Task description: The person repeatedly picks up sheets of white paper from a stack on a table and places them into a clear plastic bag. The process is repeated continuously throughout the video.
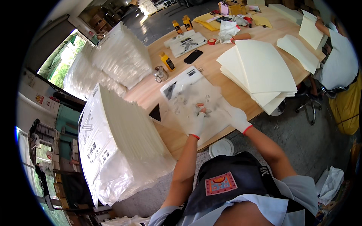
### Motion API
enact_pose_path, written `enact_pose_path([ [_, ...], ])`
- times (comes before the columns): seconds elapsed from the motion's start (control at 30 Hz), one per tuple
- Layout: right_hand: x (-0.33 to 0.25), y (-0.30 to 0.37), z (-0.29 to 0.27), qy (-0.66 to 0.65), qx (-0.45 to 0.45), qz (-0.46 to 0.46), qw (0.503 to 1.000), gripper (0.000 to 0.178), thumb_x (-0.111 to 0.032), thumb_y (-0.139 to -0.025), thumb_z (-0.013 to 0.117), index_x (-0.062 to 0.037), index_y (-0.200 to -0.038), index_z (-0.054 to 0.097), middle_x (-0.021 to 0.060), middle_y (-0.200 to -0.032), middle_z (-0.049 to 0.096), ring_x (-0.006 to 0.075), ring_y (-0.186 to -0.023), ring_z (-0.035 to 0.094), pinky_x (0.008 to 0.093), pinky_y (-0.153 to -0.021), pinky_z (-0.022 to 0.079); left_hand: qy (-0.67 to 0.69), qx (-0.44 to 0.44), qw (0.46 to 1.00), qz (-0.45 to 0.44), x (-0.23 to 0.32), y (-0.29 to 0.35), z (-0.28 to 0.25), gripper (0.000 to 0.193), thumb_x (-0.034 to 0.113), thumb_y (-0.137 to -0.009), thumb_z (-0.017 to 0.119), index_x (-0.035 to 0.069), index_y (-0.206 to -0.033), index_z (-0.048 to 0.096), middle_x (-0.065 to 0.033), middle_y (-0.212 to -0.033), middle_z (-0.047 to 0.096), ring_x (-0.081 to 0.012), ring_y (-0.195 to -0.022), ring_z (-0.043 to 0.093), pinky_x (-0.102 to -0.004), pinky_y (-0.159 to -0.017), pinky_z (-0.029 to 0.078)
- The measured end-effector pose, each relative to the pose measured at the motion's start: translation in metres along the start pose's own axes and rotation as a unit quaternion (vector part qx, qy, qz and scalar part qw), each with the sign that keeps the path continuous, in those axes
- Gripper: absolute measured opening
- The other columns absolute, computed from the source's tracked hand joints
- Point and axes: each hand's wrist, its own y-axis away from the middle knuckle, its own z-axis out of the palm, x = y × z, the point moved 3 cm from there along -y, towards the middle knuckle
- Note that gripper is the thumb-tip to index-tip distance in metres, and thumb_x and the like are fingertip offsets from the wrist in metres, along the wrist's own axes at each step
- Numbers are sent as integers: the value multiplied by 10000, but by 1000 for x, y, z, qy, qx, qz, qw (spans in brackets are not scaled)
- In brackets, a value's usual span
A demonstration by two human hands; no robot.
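- Pale wooden table (209,66) stretching diagonally across this workroom, grey floor (286,135) below it, and a bright window (69,54) over on the left.
- Centre of the action: a clear plastic bag (179,100) with dark printing, lying flat at the near edge of the table, right between the person and the bottles.
- Left hand (195,122), in a white glove with a red cuff, is over the middle of that bag; fingers narrow, tips showing bare, but blur hides whether they pinch the plastic, so I cannot tell.
- Right hand (236,117), gloved to match, is at the bag's right side, palm down; its fingertips blend into the pale film, so I cannot tell whether it grips.
- Just left of the work, a tall stack of bagged sheets (128,135) leans, with more wrapped stacks (120,52) behind it.
- Beyond the bag: a metal jar (160,74) beside an orange bottle (167,61), then a black phone (193,56), and past that a pile of printed bags (186,43).
- Over to the right, cream sheets (264,71) fan out in a thick pile.
- Far right, a co-worker's hand (321,25) is at another cream sheet (311,28).
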Motion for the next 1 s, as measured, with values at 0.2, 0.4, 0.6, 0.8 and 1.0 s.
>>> enact_pose_path([
  [0.2, 42, 48, -28, 9, -236, 121, 964, 376, -403, -902, 479, -71, -911, 656, 132, -766, 657, 295, -700, 632, 422, -669, 483, 346, -20, 937, -34, 38, 10, -14, 342, 90, -927, 537, 52, -1254, 444, -85, -997, 632, -73, -619, 543, -224, -542, 437],
  [0.4, -37, 27, -55, -291, -150, 46, 944, 314, -354, -871, 547, -66, -868, 673, 95, -823, 682, 234, -746, 652, 378, -687, 490, 14, -98, 990, -97, 83, 40, 34, 334, 19, -904, 510, 93, -1230, 496, -114, -975, 662, -84, -560, 544, -251, -494, 435],
  [0.6, -17, 55, 27, -52, -202, -86, 974, 191, -240, -846, 569, -116, -950, 670, 108, -889, 681, 298, -807, 641, 401, -704, 495, -283, -203, 884, 312, 138, 112, 91, 404, 7, -702, 617, 105, -1089, 557, -124, -732, 612, -268, -590, 611, -387, -527, 486],
  [0.8, -16, 44, -21, -58, -137, -123, 981, 186, -222, -847, 557, -116, -958, 663, 117, -883, 675, 316, -800, 635, 415, -702, 495, -245, -230, 872, 356, 110, 120, 110, 304, 51, -776, 617, 77, -1073, 560, -117, -657, 563, -301, -586, 590, -379, -556, 479],
  [1.0, -3, 14, -116, 45, 69, -126, 989, 189, -135, -810, 590, -119, -999, 595, 112, -953, 623, 319, -899, 588, 426, -767, 479, -76, -82, 994, -19, 66, 76, 51, 216, 45, -916, 503, 45, -1120, 575, -67, -943, 583, -146, -853, 538, -251, -765, 429],
])
